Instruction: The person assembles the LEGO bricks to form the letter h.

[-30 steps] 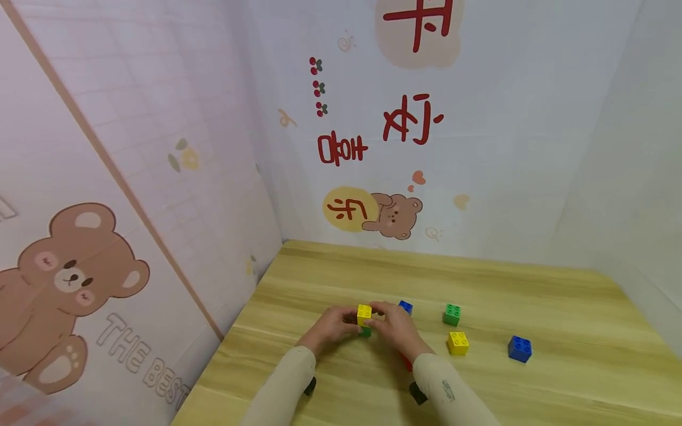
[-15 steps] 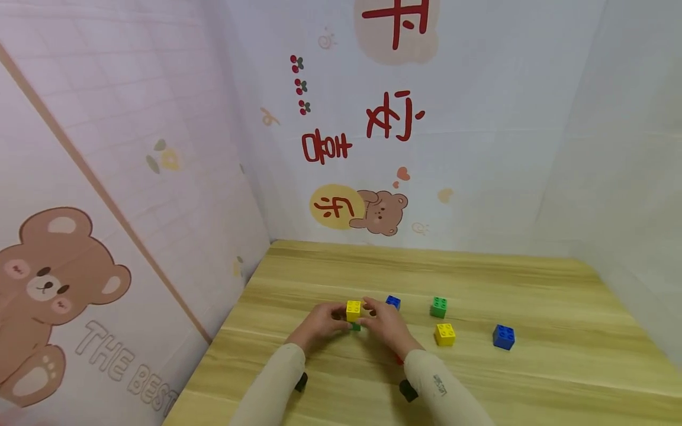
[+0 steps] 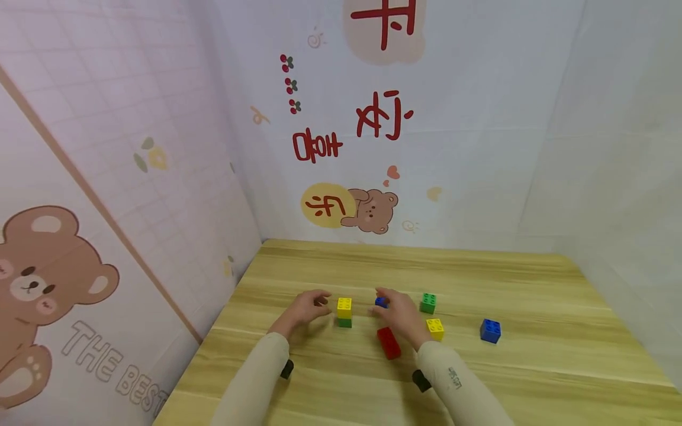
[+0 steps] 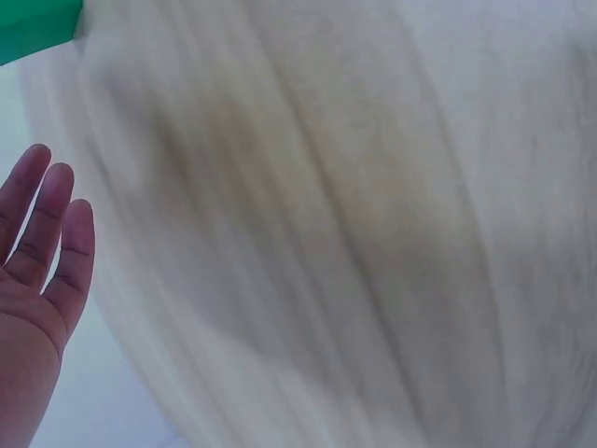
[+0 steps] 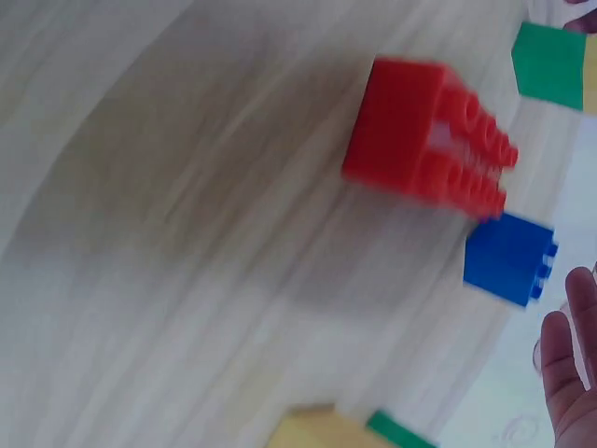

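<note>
A yellow brick (image 3: pixel 344 306) sits on a green brick (image 3: pixel 344 323), forming a small upright stack between the hands in the head view. To its left is my left hand (image 3: pixel 305 309), fingers loosely bent, apart from the stack and holding nothing. My right hand (image 3: pixel 403 318) hovers right of the stack, also holding nothing, its fingers partly covering a blue brick (image 3: pixel 380 302). Below that hand lies a long red brick (image 3: pixel 389 343). The left wrist view catches straightened fingers of the left hand (image 4: pixel 42 271) and a corner of the green brick (image 4: pixel 37 23).
Farther right on the wooden table (image 3: pixel 559 355) stand another green brick (image 3: pixel 428 303), a second yellow brick (image 3: pixel 434 329), partly behind the right arm, and another blue brick (image 3: pixel 491 331). A printed cloth wall (image 3: pixel 469 148) borders the table's back and left.
Both hands have let go of the yellow and green bricks and moved apart, left and right. The stack stays standing. The red brick has come out from under the right arm. The head view has shifted slightly.
</note>
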`<control>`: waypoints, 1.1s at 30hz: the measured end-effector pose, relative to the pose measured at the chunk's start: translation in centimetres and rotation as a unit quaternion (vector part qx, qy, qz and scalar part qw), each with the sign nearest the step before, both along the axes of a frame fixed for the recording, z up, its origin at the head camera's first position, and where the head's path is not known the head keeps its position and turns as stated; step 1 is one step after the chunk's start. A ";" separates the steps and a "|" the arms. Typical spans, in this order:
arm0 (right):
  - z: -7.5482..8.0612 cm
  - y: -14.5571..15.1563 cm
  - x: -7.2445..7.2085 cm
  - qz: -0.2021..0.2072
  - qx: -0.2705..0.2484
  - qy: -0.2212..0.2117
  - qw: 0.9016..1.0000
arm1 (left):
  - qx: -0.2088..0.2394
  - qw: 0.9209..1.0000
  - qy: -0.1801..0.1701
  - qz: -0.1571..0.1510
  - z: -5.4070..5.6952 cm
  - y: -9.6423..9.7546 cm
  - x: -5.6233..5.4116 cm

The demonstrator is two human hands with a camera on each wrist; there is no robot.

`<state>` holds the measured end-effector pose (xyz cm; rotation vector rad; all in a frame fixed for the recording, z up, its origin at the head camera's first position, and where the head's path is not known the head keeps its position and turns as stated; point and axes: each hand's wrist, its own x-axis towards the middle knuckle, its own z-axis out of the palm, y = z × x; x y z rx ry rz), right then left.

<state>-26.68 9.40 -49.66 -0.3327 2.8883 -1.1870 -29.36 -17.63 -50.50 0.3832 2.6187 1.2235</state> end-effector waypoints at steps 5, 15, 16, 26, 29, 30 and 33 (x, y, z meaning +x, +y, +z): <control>0.9 2.4 0.2 -0.016 0.001 0.014 1.000 | -0.008 1.000 0.017 0.020 0.9 0.1 -0.3; 3.0 8.1 0.6 -0.051 0.019 0.034 0.998 | -0.015 0.998 0.043 0.050 2.9 0.9 -0.2; 3.1 8.7 0.8 -0.055 0.018 0.030 0.998 | -0.015 0.998 0.042 0.055 3.0 1.1 -0.2; 4.3 13.8 2.0 -0.104 0.008 0.033 0.994 | 0.017 0.996 0.051 0.074 4.7 3.2 -0.5; 4.6 14.9 2.7 -0.117 0.002 0.039 0.992 | 0.024 0.996 0.052 0.076 5.2 3.7 -0.6; 4.6 15.3 2.9 -0.123 0.001 0.041 0.992 | 0.027 0.995 0.052 0.076 5.2 3.8 -0.6; 4.5 16.1 3.5 -0.139 -0.005 0.040 0.989 | 0.035 0.995 0.050 0.077 5.4 4.2 -0.5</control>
